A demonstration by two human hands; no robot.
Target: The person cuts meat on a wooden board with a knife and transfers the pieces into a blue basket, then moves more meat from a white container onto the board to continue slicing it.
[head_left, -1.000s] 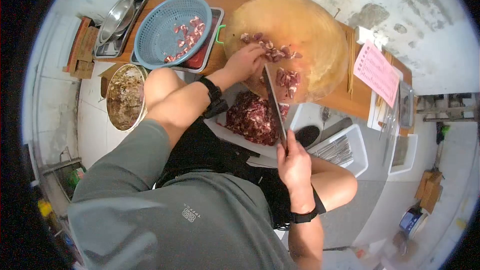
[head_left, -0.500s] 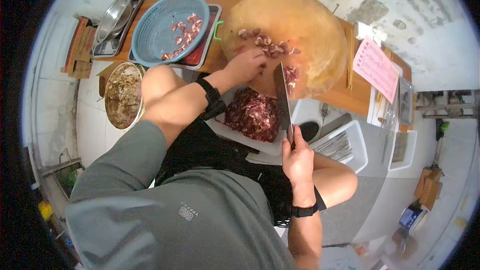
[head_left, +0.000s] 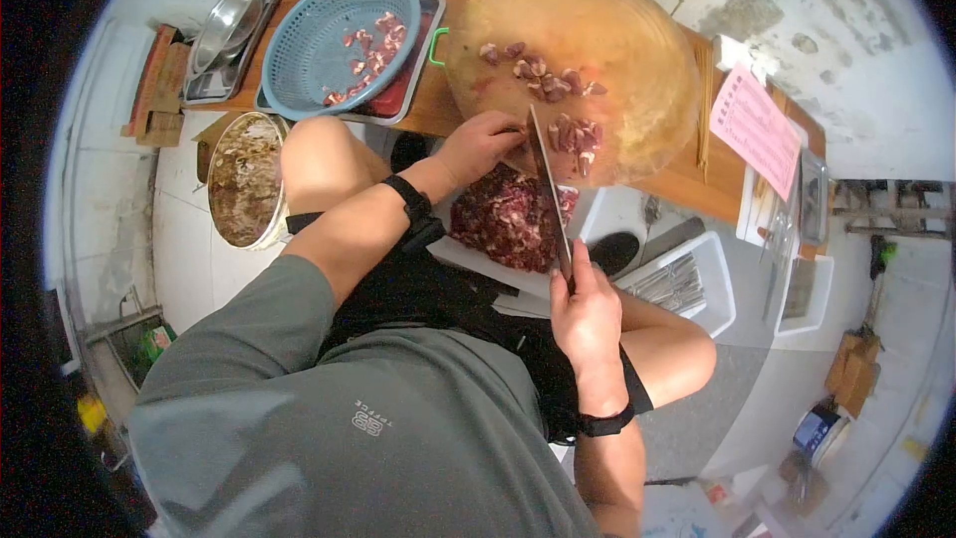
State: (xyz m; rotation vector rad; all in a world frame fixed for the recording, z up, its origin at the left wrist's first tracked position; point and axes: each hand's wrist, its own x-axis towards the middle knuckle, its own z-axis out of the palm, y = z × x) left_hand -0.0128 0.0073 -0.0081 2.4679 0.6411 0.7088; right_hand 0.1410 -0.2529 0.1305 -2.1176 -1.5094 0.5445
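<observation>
Mid-cut: slicing meat on round chopping board (head_left: 617,30). Right hand (head_left: 588,314) closed round knife (head_left: 550,189) handle, blade across board's near edge. Left hand (head_left: 481,144) curled, pinning a piece of meat beside blade. Cut pieces (head_left: 553,85) scattered mid-board; raw meat tub (head_left: 503,219) below. Next, probably: press blade down, fingertips tucked clear.

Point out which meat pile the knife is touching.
The small pile at the board's near edge, right beside the knife; the other board pile lies farther back.

Wooden table (head_left: 687,189): chopping block (head_left: 617,30), tray (head_left: 423,50)
</observation>
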